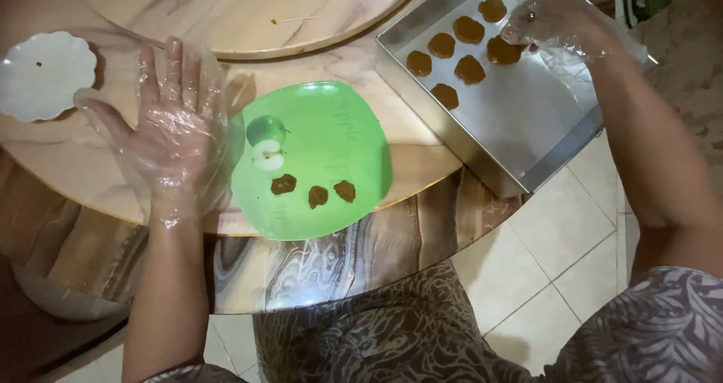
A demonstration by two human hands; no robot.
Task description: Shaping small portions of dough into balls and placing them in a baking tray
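Touching brown piece [503, 50] in metal tray [527, 119], right hand [553, 23].

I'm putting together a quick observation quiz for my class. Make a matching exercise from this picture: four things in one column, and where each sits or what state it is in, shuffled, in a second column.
Things:
1. left hand
2. right hand
3. green plate
4. white scalloped dish

Places or states:
A. at the table's far left edge, almost bare
B. fingers spread, flat on the table in a clear glove
C. carries three brown pieces
D. over the metal tray, touching a brown piece

Pairs: 1-B, 2-D, 3-C, 4-A
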